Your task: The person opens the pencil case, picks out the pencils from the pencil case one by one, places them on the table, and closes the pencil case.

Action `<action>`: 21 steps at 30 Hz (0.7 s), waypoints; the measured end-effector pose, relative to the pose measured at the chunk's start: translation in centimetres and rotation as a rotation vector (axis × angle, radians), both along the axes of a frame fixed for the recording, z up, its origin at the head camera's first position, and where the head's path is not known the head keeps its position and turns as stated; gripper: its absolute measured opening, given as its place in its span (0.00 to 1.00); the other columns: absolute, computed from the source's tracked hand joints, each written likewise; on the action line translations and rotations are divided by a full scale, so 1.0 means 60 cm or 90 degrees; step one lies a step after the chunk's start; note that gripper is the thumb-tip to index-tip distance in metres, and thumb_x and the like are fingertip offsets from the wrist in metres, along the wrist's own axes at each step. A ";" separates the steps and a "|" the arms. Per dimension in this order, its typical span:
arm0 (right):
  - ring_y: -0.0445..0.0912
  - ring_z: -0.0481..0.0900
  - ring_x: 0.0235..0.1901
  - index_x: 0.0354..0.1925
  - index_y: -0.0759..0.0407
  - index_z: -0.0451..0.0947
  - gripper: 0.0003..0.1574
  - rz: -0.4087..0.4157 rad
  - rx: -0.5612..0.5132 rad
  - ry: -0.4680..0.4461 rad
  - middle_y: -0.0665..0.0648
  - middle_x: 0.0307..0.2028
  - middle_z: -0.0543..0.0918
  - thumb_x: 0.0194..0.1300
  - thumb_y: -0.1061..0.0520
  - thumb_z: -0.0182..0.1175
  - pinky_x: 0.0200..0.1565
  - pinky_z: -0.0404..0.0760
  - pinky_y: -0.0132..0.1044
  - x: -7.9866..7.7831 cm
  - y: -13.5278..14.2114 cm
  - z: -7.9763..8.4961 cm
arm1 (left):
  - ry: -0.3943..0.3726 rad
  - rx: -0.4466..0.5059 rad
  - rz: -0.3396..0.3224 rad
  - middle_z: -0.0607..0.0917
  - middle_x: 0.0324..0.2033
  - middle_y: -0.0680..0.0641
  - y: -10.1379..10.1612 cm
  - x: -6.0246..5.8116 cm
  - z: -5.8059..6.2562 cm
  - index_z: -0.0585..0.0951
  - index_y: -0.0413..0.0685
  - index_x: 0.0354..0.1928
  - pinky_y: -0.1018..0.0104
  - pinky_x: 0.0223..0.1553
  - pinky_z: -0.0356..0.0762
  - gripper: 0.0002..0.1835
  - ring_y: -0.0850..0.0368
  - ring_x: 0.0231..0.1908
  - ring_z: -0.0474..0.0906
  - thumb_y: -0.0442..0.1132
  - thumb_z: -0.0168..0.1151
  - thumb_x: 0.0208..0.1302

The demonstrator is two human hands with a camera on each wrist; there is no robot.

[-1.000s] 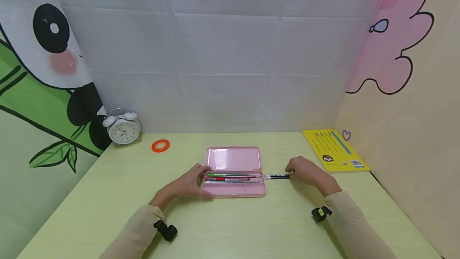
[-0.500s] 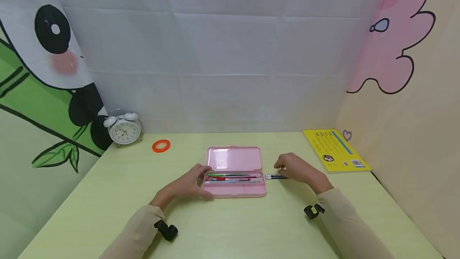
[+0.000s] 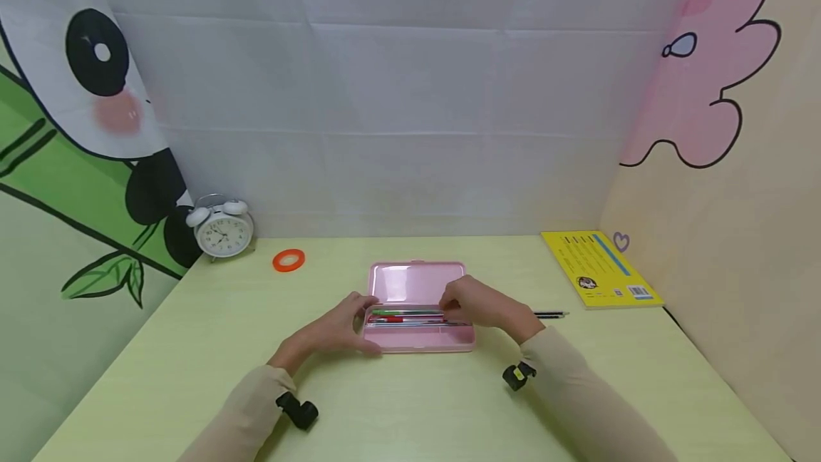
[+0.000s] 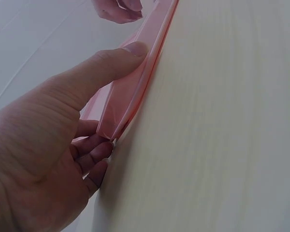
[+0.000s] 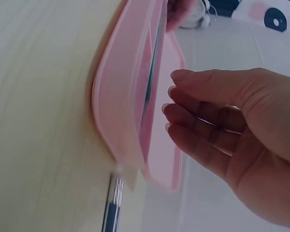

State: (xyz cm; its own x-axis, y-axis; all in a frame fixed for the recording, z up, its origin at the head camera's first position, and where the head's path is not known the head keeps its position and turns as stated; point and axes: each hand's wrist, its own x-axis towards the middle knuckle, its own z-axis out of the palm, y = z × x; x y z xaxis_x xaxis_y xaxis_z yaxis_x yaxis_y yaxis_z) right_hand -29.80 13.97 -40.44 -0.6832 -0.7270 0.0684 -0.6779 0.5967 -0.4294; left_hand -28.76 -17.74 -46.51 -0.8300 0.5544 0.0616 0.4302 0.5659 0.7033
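An opened pink pencil case point(image 3: 417, 339) lies on the table with its lid tipped back, holding pens and pencils in green, red and silver. My left hand point(image 3: 343, 323) grips its left end; the left wrist view has the thumb on the front wall and the fingers bent round the corner. Over the right half of the case is my right hand point(image 3: 481, 303), fingers bent and nothing between them in the right wrist view, hiding the right ends of the pencils. A dark pencil point(image 3: 551, 314) lies right of the case, partly covered by my right wrist.
Back left on the table point(image 3: 410, 405) stands a white alarm clock point(image 3: 223, 230), with an orange ring point(image 3: 288, 260) beside it. A yellow book point(image 3: 599, 269) lies at the back right. White cloth point(image 3: 410, 127) hangs behind the table.
My right hand has moved left from the dark pencil to over the pencil case. That pencil's pointed end now shows on the table. My left hand has stayed put.
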 end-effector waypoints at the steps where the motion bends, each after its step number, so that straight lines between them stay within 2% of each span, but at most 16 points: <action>1: 0.40 0.76 0.28 0.40 0.65 0.88 0.06 0.009 0.005 0.004 0.52 0.32 0.85 0.62 0.67 0.68 0.36 0.79 0.30 0.000 -0.008 -0.001 | 0.000 0.000 -0.001 0.71 0.53 0.44 0.000 0.000 0.000 0.67 0.36 0.68 0.47 0.59 0.67 0.51 0.50 0.53 0.67 0.53 0.81 0.46; 7: 0.40 0.74 0.28 0.38 0.64 0.88 0.04 0.033 0.044 0.022 0.51 0.30 0.85 0.64 0.66 0.67 0.36 0.78 0.28 0.003 -0.049 -0.004 | -0.012 -0.003 0.005 0.70 0.54 0.46 0.001 0.000 0.000 0.67 0.38 0.68 0.48 0.60 0.67 0.52 0.50 0.54 0.68 0.55 0.82 0.45; 16: 0.39 0.77 0.33 0.43 0.61 0.88 0.09 0.012 0.047 -0.026 0.53 0.37 0.87 0.64 0.67 0.67 0.42 0.79 0.28 0.005 -0.072 -0.010 | -0.015 0.000 0.008 0.70 0.54 0.46 -0.002 0.000 -0.001 0.67 0.39 0.68 0.48 0.61 0.66 0.52 0.51 0.54 0.68 0.54 0.82 0.44; 21: 0.39 0.78 0.32 0.42 0.62 0.88 0.08 0.014 0.041 -0.037 0.53 0.36 0.87 0.65 0.67 0.66 0.42 0.79 0.28 0.006 -0.078 -0.015 | -0.002 -0.006 0.002 0.70 0.53 0.46 -0.001 -0.001 -0.001 0.68 0.38 0.68 0.49 0.59 0.67 0.52 0.52 0.53 0.67 0.54 0.82 0.44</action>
State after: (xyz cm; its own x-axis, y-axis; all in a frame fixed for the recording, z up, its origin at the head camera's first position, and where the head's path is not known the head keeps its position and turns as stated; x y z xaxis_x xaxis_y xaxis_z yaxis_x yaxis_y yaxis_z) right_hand -29.47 9.31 -41.32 -0.6685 -0.7435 -0.0177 -0.6663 0.6094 -0.4297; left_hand -28.80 -17.82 -46.55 -0.8323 0.5517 0.0546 0.4263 0.5739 0.6992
